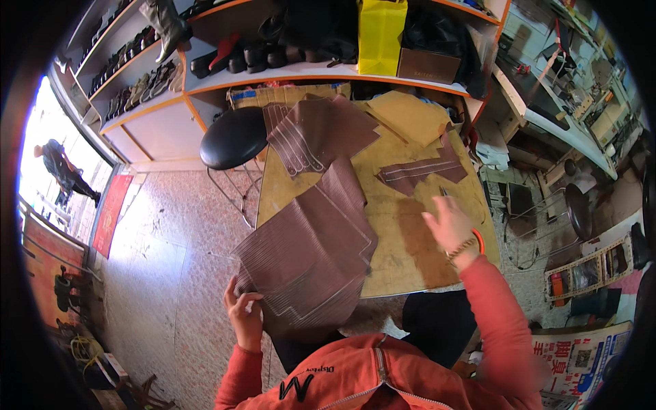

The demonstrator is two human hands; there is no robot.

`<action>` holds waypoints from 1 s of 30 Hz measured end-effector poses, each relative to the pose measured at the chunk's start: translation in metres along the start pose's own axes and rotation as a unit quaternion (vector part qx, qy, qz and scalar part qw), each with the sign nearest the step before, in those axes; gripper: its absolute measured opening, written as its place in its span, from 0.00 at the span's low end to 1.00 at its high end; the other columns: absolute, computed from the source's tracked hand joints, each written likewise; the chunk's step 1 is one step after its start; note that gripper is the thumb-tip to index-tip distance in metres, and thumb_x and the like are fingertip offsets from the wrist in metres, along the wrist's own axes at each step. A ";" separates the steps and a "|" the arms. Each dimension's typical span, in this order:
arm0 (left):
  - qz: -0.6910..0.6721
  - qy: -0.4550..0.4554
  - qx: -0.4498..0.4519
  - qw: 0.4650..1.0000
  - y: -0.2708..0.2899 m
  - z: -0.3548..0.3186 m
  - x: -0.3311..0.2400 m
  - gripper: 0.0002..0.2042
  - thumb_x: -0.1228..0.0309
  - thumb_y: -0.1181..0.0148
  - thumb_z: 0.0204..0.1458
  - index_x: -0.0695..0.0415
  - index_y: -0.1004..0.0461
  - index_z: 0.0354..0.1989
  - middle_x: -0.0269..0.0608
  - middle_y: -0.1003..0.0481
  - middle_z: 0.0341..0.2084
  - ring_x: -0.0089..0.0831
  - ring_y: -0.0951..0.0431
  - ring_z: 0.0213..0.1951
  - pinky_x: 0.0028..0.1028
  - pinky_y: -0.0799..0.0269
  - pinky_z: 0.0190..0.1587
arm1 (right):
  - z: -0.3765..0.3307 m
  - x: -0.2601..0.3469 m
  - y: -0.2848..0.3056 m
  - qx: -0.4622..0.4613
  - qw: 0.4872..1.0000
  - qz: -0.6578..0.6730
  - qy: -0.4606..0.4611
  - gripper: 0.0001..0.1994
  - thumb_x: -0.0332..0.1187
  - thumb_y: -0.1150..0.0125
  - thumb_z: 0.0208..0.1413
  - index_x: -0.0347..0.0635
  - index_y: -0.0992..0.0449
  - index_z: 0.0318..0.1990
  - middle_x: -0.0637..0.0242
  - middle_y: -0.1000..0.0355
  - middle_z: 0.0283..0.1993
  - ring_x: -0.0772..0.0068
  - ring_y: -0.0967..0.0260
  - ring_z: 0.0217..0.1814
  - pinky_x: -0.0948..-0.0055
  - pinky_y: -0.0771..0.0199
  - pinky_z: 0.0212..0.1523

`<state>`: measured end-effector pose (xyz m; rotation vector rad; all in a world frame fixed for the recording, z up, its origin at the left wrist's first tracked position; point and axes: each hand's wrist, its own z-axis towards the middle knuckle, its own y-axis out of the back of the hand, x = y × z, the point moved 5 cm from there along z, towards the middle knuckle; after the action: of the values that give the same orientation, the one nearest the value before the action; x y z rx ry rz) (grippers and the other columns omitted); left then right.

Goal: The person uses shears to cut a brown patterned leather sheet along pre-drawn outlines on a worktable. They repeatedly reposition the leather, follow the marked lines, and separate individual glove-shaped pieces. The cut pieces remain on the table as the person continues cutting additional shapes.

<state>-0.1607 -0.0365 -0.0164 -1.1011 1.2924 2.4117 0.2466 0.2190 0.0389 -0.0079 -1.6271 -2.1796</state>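
My left hand (244, 316) grips the near-left corner of a large brown stitched leather sheet (307, 253) that hangs off the front-left of the yellowish work table (410, 246). My right hand (451, 225) hovers over the table's right side, holding a thin dark pen-like tool (443, 193) whose tip points away from me; an orange band is on that wrist. A second brown stitched sheet (314, 133) lies at the far side of the table. A smaller brown cut piece (420, 171) with pale lines lies just beyond my right hand.
A black round stool (234, 140) stands at the table's far-left corner. Shelves (321, 72) with shoes, a yellow bag (381, 34) and a brown box run behind. Tan paper sheets (410, 116) lie at the table's back. A workbench (567, 130) stands right; a person (61, 171) is outside left.
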 end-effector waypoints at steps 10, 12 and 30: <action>-0.180 0.144 0.000 0.973 0.004 0.008 0.040 0.13 0.88 0.51 0.40 0.62 0.24 0.31 0.45 0.28 0.46 0.24 0.27 0.32 0.23 0.33 0.37 | 0.091 0.131 -0.126 0.151 0.975 0.157 -0.054 0.25 0.37 0.40 0.52 0.41 0.37 0.57 0.45 0.29 0.48 0.46 0.29 0.48 0.56 0.28 0.47; -0.201 0.109 0.054 0.972 0.007 0.013 0.015 0.10 0.82 0.53 0.53 0.60 0.25 0.37 0.44 0.33 0.52 0.29 0.26 0.38 0.29 0.28 0.38 | 0.091 0.132 -0.130 0.197 0.949 0.224 -0.099 0.28 0.30 0.42 0.52 0.43 0.41 0.61 0.45 0.29 0.48 0.46 0.28 0.47 0.55 0.28 0.47; -0.205 0.056 0.200 0.957 -0.142 0.149 -0.005 0.16 0.87 0.47 0.48 0.65 0.27 0.47 0.39 0.24 0.38 0.25 0.25 0.39 0.25 0.29 0.44 | -0.006 -0.069 0.088 -0.150 0.958 0.237 -0.063 0.22 0.29 0.34 0.49 0.37 0.33 0.52 0.59 0.37 0.44 0.67 0.33 0.36 0.69 0.29 0.40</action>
<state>-0.1668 0.1655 -0.0527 -1.2451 1.3469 1.7207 0.3400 0.2164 0.1001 -0.5763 -1.1807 -2.0428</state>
